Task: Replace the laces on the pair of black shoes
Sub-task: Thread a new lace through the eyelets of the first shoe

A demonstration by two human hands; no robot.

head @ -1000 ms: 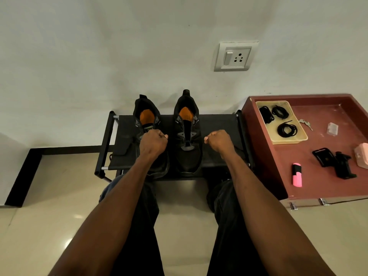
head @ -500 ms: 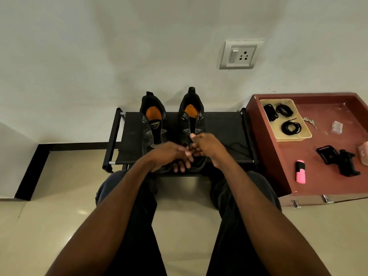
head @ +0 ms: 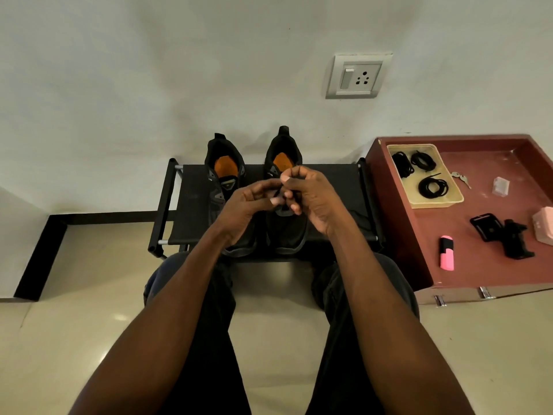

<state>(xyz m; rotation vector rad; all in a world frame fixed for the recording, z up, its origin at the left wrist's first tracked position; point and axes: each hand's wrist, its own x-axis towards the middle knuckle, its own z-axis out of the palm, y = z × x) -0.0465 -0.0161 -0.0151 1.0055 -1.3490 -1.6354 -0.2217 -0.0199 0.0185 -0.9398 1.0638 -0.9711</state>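
Two black shoes (head: pixel 227 193) stood side by side on the low black rack (head: pixel 191 205), heels to the wall and toes toward me, so each one's long axis ran straight away from my knees. My hands met above the right-hand shoe (head: pixel 287 232), about over its tongue. My right hand (head: pixel 311 199) had its fingers curled, thumb and forefinger pinched together on what looked like a thin black lace (head: pixel 279 193), though the strand was too dark against the shoe to follow. My left hand (head: pixel 245 205) was half curled beside it, fingertips touching the same spot; whether it truly had hold of the lace I could not tell. Both hands were equally near that shoe, the left one reaching across the left-hand shoe, which I judged had no lace in it yet. Spare laces (head: pixel 433 187) lay coiled in the beige tray (head: pixel 440 202) on the red-brown table (head: pixel 478 265), well off to my right, so the right hand was the nearer one for fetching the next. I judged the coming move to be feeding the lace end down toward the eyelets beneath my fingers.
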